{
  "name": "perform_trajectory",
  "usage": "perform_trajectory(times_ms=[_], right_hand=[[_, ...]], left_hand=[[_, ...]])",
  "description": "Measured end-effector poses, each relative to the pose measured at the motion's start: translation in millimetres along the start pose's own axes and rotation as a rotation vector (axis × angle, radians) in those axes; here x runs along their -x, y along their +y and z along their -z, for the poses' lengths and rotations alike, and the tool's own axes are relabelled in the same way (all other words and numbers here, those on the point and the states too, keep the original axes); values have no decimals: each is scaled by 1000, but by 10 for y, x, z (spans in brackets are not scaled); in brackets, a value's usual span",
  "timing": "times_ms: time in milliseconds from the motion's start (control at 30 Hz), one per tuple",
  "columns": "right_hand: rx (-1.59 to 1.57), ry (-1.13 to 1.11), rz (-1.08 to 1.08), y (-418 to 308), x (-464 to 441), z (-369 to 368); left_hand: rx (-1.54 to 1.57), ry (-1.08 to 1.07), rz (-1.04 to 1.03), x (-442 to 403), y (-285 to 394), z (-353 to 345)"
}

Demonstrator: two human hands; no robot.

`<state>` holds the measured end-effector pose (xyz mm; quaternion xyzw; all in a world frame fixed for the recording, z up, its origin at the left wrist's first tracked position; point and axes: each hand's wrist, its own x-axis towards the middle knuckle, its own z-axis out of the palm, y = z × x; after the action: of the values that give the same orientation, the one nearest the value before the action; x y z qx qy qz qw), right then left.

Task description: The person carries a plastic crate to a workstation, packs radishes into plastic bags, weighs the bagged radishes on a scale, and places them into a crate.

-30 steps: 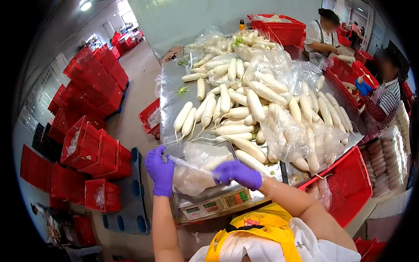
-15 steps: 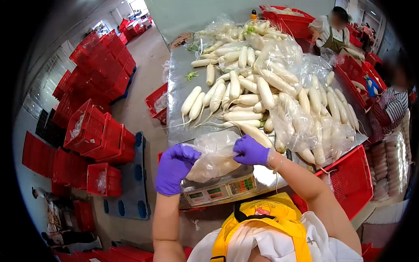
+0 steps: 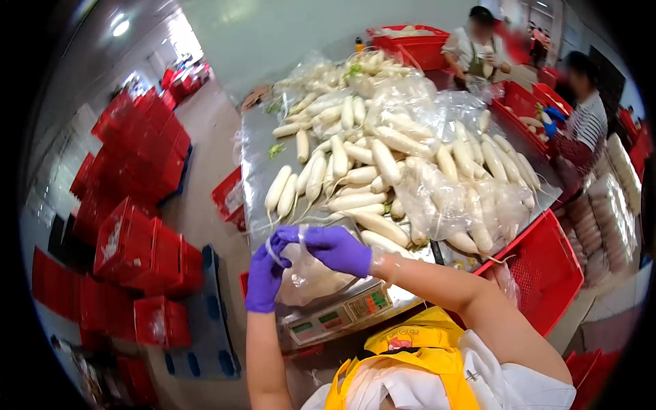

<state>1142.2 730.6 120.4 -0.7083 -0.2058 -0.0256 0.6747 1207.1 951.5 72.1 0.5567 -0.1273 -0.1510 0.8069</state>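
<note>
My left hand [image 3: 264,279], in a purple glove, is closed on the gathered top of a clear plastic bag [image 3: 307,279]. Right beside it, my right hand [image 3: 335,249], gloved the same way, is closed on the same bag neck. Pale contents fill the bag, which rests on the scale [image 3: 339,320] with its lit displays at the table's near edge. Behind my hands lies a big pile of white radishes [image 3: 355,199], some loose and some in clear bags [image 3: 437,198].
The metal table [image 3: 255,179] carries the pile. Red crates [image 3: 540,273] stand at its near right; more red crates [image 3: 161,321] are stacked at left by a blue pallet [image 3: 205,342]. Two people work at the far right, one holding a radish [image 3: 488,65].
My hands have come together at the bag's top; before, they were apart, holding it from two sides. The far person now holds up a radish.
</note>
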Motion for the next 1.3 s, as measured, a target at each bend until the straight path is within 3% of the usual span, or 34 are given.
perform_trajectory(times_ms=[33, 100, 133, 200, 233, 267, 300, 333, 367, 400, 467, 533, 567, 600, 633, 667, 733, 767, 800, 833, 867, 933, 967, 1000, 1067, 1100, 1133, 1167, 1200, 1233, 1267, 1300], right_hand=[[49, 73, 239, 124, -139, -9], [210, -12, 295, 54, -305, -20], [299, -164, 104, 11, -330, -37], [325, -134, 147, -131, -417, -168], [30, -241, -253, -315, -346, -124], [123, -119, 109, -121, -359, -185], [81, -24, 118, 44, -358, -230], [37, 67, 130, 177, -355, -238], [236, 209, 103, 254, -336, -204], [245, 241, 93, 153, -200, -153], [107, 48, -216, -4, 129, -113], [631, 2, 282, 626, 399, -401], [637, 35, 258, 715, 561, -416], [750, 15, 375, 770, 770, -431], [867, -16, 496, 785, 930, -423], [878, 0, 487, 768, 1016, -398], [448, 47, 8, 732, 1073, -368], [413, 13, -160, 681, 1034, -313], [401, 34, -154, 615, 1006, -346], [525, 268, 65, 517, 975, -370], [648, 502, 286, 443, 939, -366], [595, 477, 284, 427, 730, -433], [549, 431, 286, 414, 619, -468], [708, 519, 389, 350, 551, -478], [707, 266, 101, 213, 400, -263], [616, 516, 339, 65, 494, -147], [614, 523, 344, -56, 608, -31], [678, 498, 375, -202, 731, 105], [747, 472, 403, -390, 892, 275], [802, 365, 251, -706, 1114, 456], [801, 368, 245, -805, 1328, 629], [749, 489, 335, -876, 1542, 800]], left_hand=[[-124, 6, -28, 44, 124, -123], [-347, 0, -64, 124, 214, -235], [-435, -75, 17, 189, 248, -240], [-373, -136, 77, 248, 287, -283], [-549, -203, 62, 233, 293, -181], [-724, -275, 37, 165, 310, -120], [-491, -186, 11, 175, 360, -314], [-786, -99, 10, 129, 419, -291], [-865, 65, -121, 43, 361, -266], [-936, 235, -248, -40, 259, -212], [-1265, 369, -611, -317, 45, 129], [-1227, 346, -567, -521, -330, 472], [-1205, 338, -371, -545, -455, 487], [-1187, 327, -175, -563, -594, 549], [-1136, 285, -215, -634, -864, 810], [-1135, 264, -220, -590, -876, 774], [-1009, 261, -492, -411, -642, 625], [-1022, 243, -501, -330, -410, 517], [-815, 287, -345, -220, -125, 359], [-604, 327, -187, -109, 121, 154], [-614, 309, -189, 47, 364, -112], [-698, 196, -225, 345, 651, -768], [-636, 126, -483, 345, 506, -1151], [-666, 73, -403, 446, 537, -1466], [-728, -23, -396, 320, 583, -1557], [-740, -21, -446, 324, 651, -1759], [-745, -26, -451, 395, 751, -1923], [-614, -178, -368, 537, 950, -2207], [-675, -198, -426, 579, 1027, -2428], [-735, -216, -486, 620, 1103, -2647], [-734, -219, -480, 680, 1168, -2880], [-807, -407, -539, 761, 1236, -3146]])
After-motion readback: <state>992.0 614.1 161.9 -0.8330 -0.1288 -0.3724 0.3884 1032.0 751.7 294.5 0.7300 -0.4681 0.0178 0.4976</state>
